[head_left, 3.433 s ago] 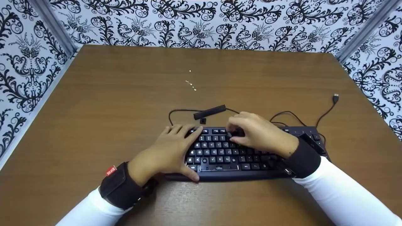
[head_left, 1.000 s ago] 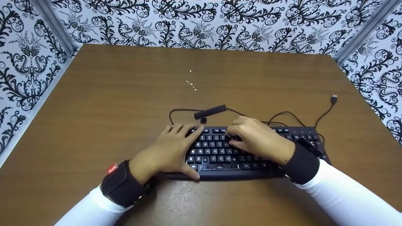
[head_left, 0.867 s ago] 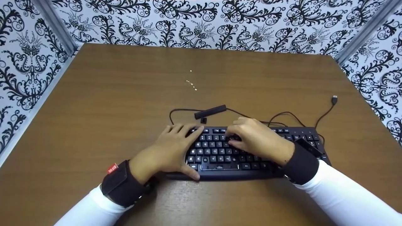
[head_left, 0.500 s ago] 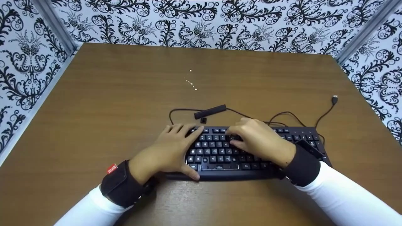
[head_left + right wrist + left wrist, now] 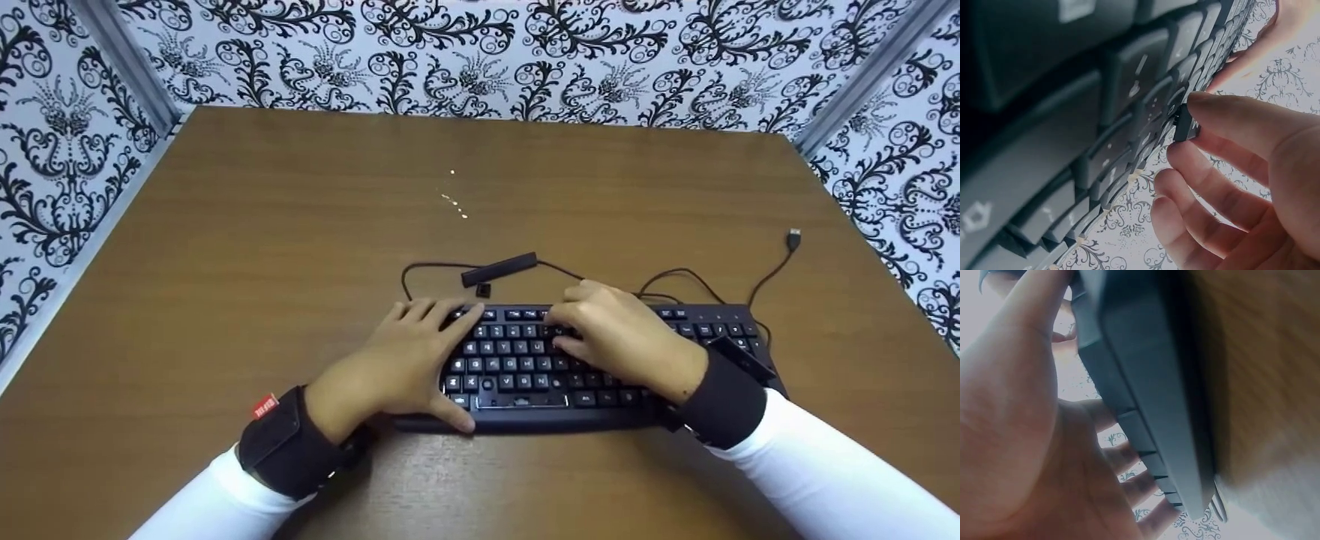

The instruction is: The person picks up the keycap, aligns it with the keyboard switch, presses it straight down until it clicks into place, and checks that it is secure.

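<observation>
A black keyboard lies across the table in the head view, with a bare slot where the space bar sits and some uncapped key spots. My left hand rests over its left end, fingers spread and fairly straight, thumb along the front edge. Over the upper middle keys is my right hand. In the right wrist view, thumb and index finger pinch a small black keycap, tilted just off the key rows; the other fingers bend loosely. Seen from the head, that keycap is hidden by the hand.
Behind the keyboard lie a loose black keycap and a long black bar, likely the space bar. A thin cable loops behind, ending in a USB plug at right. Small pale specks dot the table. Patterned walls surround it.
My right hand has shifted slightly to the right along the upper key rows, its fingers still together. The left hand stays in place, and the loose pieces have not moved.
</observation>
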The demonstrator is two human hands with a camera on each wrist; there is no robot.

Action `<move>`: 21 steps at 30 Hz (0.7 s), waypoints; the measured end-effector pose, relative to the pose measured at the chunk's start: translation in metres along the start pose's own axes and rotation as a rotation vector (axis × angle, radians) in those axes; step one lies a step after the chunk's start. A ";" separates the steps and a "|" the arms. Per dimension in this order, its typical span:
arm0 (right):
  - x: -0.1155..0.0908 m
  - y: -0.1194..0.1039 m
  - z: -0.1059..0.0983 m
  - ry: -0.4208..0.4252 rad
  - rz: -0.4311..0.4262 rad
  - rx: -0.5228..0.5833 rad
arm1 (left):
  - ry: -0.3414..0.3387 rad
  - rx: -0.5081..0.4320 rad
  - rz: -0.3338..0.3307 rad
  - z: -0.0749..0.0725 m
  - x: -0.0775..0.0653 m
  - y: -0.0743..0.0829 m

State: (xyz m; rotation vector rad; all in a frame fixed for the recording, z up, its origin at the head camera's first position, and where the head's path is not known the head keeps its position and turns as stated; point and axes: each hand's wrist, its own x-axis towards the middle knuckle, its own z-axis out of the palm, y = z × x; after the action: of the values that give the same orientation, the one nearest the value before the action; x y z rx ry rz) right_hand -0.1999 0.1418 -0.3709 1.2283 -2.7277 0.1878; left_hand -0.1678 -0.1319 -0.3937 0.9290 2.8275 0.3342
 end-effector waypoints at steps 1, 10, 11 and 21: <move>0.000 0.000 0.000 0.001 -0.003 0.001 | -0.001 -0.001 -0.003 0.000 -0.001 0.000; -0.012 -0.010 -0.004 0.045 -0.063 -0.008 | 0.004 -0.012 0.000 0.002 0.000 -0.001; -0.014 -0.012 -0.005 0.052 -0.070 -0.007 | 0.004 -0.012 0.000 0.002 0.000 -0.001; -0.029 -0.023 -0.005 0.057 -0.136 -0.021 | -0.001 -0.012 -0.007 0.000 -0.001 0.000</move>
State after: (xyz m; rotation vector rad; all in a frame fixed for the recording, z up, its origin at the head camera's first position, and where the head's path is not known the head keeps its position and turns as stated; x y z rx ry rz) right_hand -0.1632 0.1492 -0.3704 1.3743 -2.5805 0.1749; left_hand -0.1675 -0.1325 -0.3941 0.9163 2.8239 0.3484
